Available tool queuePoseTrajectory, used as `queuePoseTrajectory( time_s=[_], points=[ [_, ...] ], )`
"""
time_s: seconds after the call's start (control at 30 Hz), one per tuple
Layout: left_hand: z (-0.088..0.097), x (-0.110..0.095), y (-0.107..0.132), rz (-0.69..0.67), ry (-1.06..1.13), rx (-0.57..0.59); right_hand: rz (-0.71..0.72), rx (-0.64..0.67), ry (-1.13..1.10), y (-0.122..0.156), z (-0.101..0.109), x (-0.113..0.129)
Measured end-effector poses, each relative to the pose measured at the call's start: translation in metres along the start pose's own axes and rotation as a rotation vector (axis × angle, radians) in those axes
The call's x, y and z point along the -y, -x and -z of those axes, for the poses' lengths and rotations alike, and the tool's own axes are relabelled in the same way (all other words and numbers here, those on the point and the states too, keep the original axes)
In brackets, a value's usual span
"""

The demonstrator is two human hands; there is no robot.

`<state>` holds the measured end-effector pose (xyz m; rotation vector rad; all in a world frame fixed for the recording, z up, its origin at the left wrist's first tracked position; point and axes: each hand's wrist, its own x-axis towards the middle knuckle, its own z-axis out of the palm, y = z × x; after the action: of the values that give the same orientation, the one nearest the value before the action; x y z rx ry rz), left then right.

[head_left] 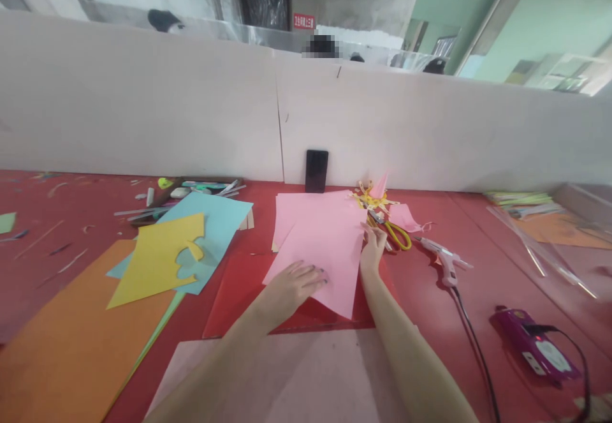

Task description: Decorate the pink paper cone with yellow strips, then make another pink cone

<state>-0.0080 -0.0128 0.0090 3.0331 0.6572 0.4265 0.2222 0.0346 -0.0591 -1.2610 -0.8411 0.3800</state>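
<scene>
A pink paper sheet (329,238) lies at an angle over more pink paper on the red table. My left hand (302,281) rests flat on its lower left part, fingers stretched out. At the sheet's right edge, my right hand (374,244) has its fingers bent around the border, closed on it. Yellow-handled scissors (399,235) lie just beyond the right hand. Behind them is a yellow fringed paper piece (375,198) with a pink paper cone (380,187). A small pink scrap (404,217) lies near the scissors.
A glue gun (447,262) and a purple power strip (538,346) with cords are at the right. Yellow (153,254), blue (222,219) and orange sheets (62,346) overlap at the left. A black phone (316,171) leans on the white partition (406,123).
</scene>
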Motion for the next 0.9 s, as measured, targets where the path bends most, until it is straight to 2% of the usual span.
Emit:
queuePoseTrajectory(
  time_s=[0.1,0.27,0.37,0.53,0.67,0.77,0.9],
  points=[
    [0.001,-0.015,0.015,0.007,0.035,0.094,-0.038,-0.004,-0.055,-0.002,-0.003,0.001],
    [0.005,-0.03,0.029,0.115,0.068,0.14,-0.025,0.133,-0.103,-0.002,-0.007,0.009],
    [0.012,-0.028,0.027,0.223,0.117,0.106,-0.011,0.163,-0.105,0.004,-0.008,0.019],
    [0.027,-0.014,0.005,0.46,0.18,-0.006,0.05,0.048,0.091,0.019,0.002,0.039],
    [0.026,-0.002,-0.011,0.544,0.236,-0.078,-0.006,0.186,0.164,0.032,0.016,0.047],
    [0.014,0.002,-0.012,0.565,0.141,-0.116,-0.109,0.288,0.141,0.042,0.025,0.051],
    [-0.001,0.004,-0.005,0.546,-0.005,-0.191,-0.126,0.397,0.153,0.051,0.028,0.056]
  ],
)
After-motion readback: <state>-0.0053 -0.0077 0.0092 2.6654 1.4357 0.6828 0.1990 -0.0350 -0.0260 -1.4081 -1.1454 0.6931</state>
